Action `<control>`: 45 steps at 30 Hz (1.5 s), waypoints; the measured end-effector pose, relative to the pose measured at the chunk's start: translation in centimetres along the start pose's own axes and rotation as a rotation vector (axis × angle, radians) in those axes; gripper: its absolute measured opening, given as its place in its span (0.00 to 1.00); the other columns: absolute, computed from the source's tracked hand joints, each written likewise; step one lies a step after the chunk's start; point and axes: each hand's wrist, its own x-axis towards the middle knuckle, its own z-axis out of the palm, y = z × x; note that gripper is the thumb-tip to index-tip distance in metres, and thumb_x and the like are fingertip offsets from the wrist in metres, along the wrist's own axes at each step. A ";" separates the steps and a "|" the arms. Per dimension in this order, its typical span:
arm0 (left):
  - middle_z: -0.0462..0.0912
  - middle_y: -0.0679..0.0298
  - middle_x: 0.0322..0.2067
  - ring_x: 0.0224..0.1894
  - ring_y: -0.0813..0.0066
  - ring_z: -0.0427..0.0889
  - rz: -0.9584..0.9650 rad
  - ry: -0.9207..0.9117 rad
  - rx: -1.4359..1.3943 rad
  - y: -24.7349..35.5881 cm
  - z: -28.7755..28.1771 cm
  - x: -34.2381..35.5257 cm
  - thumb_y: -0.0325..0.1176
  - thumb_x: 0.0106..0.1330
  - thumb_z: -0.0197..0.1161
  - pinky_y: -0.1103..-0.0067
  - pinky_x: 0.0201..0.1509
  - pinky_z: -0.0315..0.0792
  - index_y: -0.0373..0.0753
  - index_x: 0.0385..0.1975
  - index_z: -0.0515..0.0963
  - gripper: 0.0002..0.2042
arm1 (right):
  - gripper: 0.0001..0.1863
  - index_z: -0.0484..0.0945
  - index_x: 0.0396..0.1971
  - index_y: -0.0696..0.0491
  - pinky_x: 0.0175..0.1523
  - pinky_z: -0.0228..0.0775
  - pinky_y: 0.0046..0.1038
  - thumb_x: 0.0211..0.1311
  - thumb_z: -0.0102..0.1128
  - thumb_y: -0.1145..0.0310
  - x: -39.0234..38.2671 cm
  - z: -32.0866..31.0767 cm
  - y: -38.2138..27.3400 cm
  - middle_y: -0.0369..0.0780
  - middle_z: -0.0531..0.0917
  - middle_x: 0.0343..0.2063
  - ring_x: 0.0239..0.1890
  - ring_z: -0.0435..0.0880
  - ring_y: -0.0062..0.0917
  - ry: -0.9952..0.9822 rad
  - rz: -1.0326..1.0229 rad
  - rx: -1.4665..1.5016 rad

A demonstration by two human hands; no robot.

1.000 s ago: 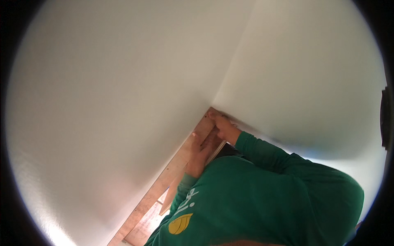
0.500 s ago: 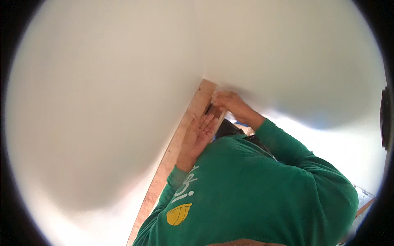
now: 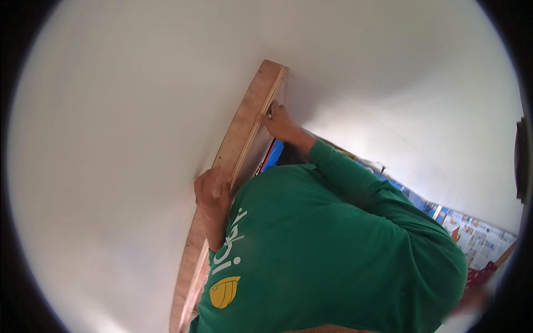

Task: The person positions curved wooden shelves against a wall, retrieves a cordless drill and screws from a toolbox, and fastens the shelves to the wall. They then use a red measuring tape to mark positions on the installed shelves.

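A long plywood board (image 3: 239, 127) with a pale layered edge runs slantwise up along the white walls. My left hand (image 3: 214, 194) is wrapped over its lower part, the fingers bent across the reddish-brown face. Higher up, my right hand (image 3: 280, 123) has its thumb and fingers closed at the layered edge. A small dark spot shows between those fingertips; whether it is an object or a shadow I cannot tell. Green sleeves cover both of my arms.
White wall panels (image 3: 122, 139) rise on the left and right of the board. Below the right panel's edge lie printed newspaper sheets (image 3: 483, 238). A blue item (image 3: 273, 154) shows beside the board, behind my shoulder.
My left hand has turned from palm-up and spread to gripping the board, lower down. My right hand has moved down and left along the edge. More of the board and newspaper shows.
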 end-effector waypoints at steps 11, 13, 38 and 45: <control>0.77 0.54 0.67 0.70 0.49 0.73 0.135 -0.238 0.345 -7.1 -3.9 -10.0 0.34 0.69 0.71 0.58 0.73 0.66 0.39 0.69 0.76 0.28 | 0.44 0.67 0.72 0.62 0.65 0.73 0.45 0.71 0.63 0.40 1.4 2.1 2.2 0.60 0.78 0.59 0.61 0.80 0.49 0.144 -0.015 0.089; 0.73 0.56 0.71 0.74 0.49 0.69 0.173 -0.262 0.466 -8.3 -3.4 -11.0 0.34 0.70 0.70 0.56 0.76 0.62 0.39 0.72 0.73 0.30 | 0.44 0.68 0.72 0.62 0.65 0.73 0.43 0.71 0.63 0.41 1.6 2.0 2.1 0.60 0.79 0.59 0.61 0.81 0.46 0.132 -0.004 0.118; 0.60 0.48 0.79 0.81 0.42 0.56 0.622 -0.356 0.713 -11.3 -3.1 -10.4 0.33 0.73 0.62 0.53 0.82 0.55 0.32 0.80 0.55 0.37 | 0.50 0.55 0.81 0.60 0.51 0.80 0.41 0.72 0.66 0.46 -44.5 12.8 24.0 0.51 0.80 0.63 0.52 0.87 0.35 0.245 0.547 0.656; 0.59 0.46 0.79 0.81 0.42 0.56 0.715 -0.335 0.586 -8.6 4.3 -2.9 0.35 0.74 0.62 0.51 0.83 0.51 0.31 0.80 0.55 0.37 | 0.47 0.57 0.79 0.65 0.50 0.79 0.35 0.73 0.65 0.49 -49.9 12.9 21.6 0.50 0.84 0.58 0.50 0.89 0.34 0.417 0.464 0.638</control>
